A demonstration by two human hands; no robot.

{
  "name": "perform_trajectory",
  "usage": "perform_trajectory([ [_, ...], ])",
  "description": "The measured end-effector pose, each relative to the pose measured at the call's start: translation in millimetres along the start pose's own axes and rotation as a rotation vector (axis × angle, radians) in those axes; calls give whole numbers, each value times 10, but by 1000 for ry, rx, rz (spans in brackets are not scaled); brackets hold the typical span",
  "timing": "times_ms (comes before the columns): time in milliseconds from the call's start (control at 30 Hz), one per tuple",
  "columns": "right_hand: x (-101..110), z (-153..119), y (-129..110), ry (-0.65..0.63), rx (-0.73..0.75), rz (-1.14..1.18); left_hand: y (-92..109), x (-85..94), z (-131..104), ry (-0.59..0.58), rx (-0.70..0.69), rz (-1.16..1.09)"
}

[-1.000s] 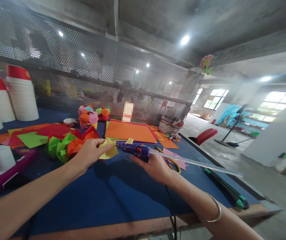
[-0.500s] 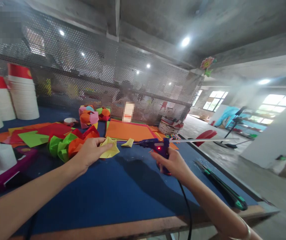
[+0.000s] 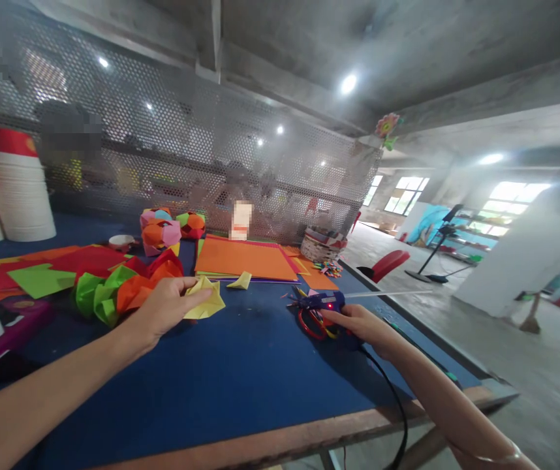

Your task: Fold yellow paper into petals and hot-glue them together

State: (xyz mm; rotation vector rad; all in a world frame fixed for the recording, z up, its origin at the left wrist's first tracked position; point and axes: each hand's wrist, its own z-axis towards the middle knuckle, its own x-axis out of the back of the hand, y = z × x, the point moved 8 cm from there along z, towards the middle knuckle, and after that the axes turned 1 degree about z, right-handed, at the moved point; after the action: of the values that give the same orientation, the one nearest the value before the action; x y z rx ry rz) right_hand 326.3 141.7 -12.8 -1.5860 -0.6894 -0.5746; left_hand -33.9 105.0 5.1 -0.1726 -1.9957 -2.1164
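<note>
A folded yellow paper piece (image 3: pixel 206 300) is pinched in my left hand (image 3: pixel 165 307), above the blue tabletop (image 3: pixel 241 391). My right hand (image 3: pixel 358 323) grips a dark blue glue gun (image 3: pixel 326 301) with a red light and a long clear stick out of its back. Its nozzle points left. Red-handled scissors (image 3: pixel 311 325) lie beneath the gun. A smaller yellow folded piece (image 3: pixel 241 281) rests between my hands, near a stack of orange paper (image 3: pixel 245 258). Green folded paper (image 3: pixel 108 294) and orange folded paper (image 3: pixel 136 294) lie left of my left hand.
Paper cup stacks (image 3: pixel 19 189) and a purple device (image 3: pixel 20 326) stand left. Colourful paper balls (image 3: pixel 160 234) sit at the back, a woven basket (image 3: pixel 322 243) back right. A green-and-black tool (image 3: pixel 427 356) lies by the right edge, partly behind my right arm.
My right hand has moved the glue gun right and slightly down, away from the small yellow piece, over the scissors. My left hand still holds its yellow paper. The view has shifted somewhat.
</note>
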Motion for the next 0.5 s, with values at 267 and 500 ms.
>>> perform_trajectory([
  [267, 215, -205, -240, 261, 32, -658, 0, -19, -31, -11, 36, -7],
  [500, 242, -462, -566, 405, 122, -680, -33, -87, -29, -42, 61, -34],
])
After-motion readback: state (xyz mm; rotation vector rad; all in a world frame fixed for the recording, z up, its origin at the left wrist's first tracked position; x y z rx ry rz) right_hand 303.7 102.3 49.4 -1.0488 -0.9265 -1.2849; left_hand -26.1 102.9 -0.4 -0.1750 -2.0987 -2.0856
